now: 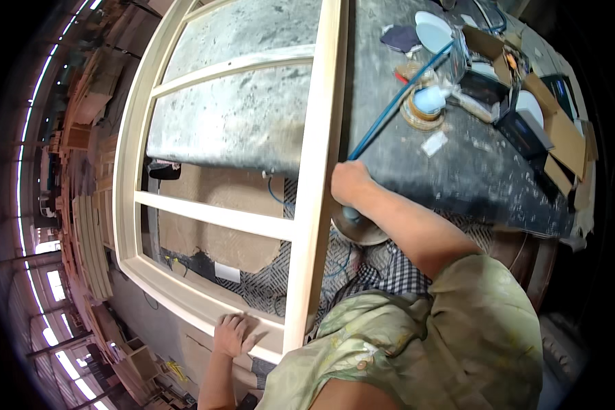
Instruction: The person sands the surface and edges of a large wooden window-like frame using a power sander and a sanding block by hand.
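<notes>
A pale wooden frame (319,137) with crossbars lies over the grey worktable and juts past its near edge. My left hand (232,335) grips the frame's near rail, fingers bent over the wood. On the right side of the frame's long rail, my right hand (350,183) is closed around what looks like an air sander (364,234). Its round head shows below the hand, close to the rail; the hand and rail hide the rest. A blue hose (396,102) runs from the hand toward the far right.
On the worktable (417,184) at right sit rolls of tape (422,113), a white round disc (433,31), a dark cloth (400,38) and open cardboard boxes (566,147). A brown board (219,219) shows through the frame. Stacked timber (91,246) stands at left.
</notes>
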Demonstrator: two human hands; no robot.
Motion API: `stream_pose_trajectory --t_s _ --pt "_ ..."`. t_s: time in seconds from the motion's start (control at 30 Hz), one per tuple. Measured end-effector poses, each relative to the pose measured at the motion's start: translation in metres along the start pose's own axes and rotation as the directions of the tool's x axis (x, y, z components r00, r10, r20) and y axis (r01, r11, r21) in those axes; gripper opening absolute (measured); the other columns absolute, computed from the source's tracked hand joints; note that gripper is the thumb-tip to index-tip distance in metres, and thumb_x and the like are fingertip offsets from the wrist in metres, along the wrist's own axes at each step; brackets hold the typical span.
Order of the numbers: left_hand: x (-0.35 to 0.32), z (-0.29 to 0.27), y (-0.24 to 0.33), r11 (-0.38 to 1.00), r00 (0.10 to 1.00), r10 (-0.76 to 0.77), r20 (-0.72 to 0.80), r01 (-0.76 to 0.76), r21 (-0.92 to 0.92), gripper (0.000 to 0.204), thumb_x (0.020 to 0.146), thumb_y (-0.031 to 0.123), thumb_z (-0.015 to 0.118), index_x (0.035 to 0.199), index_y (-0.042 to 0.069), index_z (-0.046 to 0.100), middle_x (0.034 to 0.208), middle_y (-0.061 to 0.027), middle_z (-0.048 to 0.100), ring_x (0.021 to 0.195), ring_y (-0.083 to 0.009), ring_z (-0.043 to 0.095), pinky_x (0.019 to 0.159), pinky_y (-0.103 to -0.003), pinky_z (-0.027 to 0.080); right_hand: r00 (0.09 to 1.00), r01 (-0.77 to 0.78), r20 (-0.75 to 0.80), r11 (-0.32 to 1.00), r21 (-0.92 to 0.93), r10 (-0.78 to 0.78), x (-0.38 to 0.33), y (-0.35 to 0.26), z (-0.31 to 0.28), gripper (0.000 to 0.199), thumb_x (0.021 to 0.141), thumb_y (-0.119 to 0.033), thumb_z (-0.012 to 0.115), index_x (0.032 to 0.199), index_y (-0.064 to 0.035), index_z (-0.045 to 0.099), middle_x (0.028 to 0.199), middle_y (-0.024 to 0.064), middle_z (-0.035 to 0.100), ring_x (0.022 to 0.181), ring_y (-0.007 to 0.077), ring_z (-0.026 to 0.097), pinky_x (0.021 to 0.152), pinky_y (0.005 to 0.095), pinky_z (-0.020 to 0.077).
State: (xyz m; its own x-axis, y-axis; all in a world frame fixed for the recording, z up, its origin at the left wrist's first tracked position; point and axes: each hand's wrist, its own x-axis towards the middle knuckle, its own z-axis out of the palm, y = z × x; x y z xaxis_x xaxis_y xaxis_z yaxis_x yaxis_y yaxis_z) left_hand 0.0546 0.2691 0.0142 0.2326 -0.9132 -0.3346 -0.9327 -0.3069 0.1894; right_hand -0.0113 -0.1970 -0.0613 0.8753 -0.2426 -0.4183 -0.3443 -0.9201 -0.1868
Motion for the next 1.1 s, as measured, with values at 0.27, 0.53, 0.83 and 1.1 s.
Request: stream_pose_trajectory --t_s 0.27,0.53,0.83,1.1 --pt "-0.017 0.006 0.009 0.968 0.979 -0.204 0.02 0.199 0.153 0.048 0.071 0.05 0.052 0.089 0.008 0.064 0.101 -0.0087 0.06 0.104 -0.0281 0.052 0.097 -0.051 0.031 0.949 -0.314 -0.021 0.948 0.048 0.315 0.137 0.129 -0.088 0.029 0.079 -0.019 0.064 0.105 -0.0092 0.07 0.112 0.0106 0.066 0.106 0.0227 0.062 0.078 0.0345 0.051" --pt "-0.012 -0.003 0.017 0.956 0.959 -0.279 0.039 0.274 0.108 0.053 0.073 0.052 0.049 0.093 0.005 0.065 0.103 -0.0112 0.06 0.105 -0.0302 0.052 0.098 -0.05 0.031 0.955 -0.286 -0.08 0.958 0.009 0.286 0.161 0.147 -0.086 0.03 0.073 -0.017 0.068 0.102 -0.0086 0.071 0.107 0.0093 0.068 0.1 0.023 0.066 0.077 0.0376 0.0539" --pt "-0.011 0.009 0.01 0.986 0.964 -0.154 -0.216 0.165 0.03 0.041 0.07 0.039 0.058 0.094 0.006 0.065 0.096 -0.0102 0.063 0.101 -0.0287 0.055 0.1 -0.053 0.029 0.995 -0.104 -0.016 0.991 -0.088 0.103 0.06 0.038 -0.016 0.022 0.074 -0.015 0.062 0.092 -0.01 0.073 0.102 0.0104 0.069 0.098 0.0241 0.066 0.078 0.0348 0.053" --pt "-0.022 0.026 0.003 0.976 0.942 -0.219 -0.254 0.21 -0.06 0.028 0.076 0.031 0.058 0.092 0.009 0.066 0.097 -0.0099 0.065 0.098 -0.0259 0.057 0.102 -0.047 0.028 0.994 -0.064 -0.078 0.994 0.087 0.071 -0.024 -0.058 0.056 0.045 0.082 -0.019 0.054 0.124 -0.0029 0.059 0.117 0.0186 0.063 0.108 0.0266 0.062 0.091 0.04 0.0484"
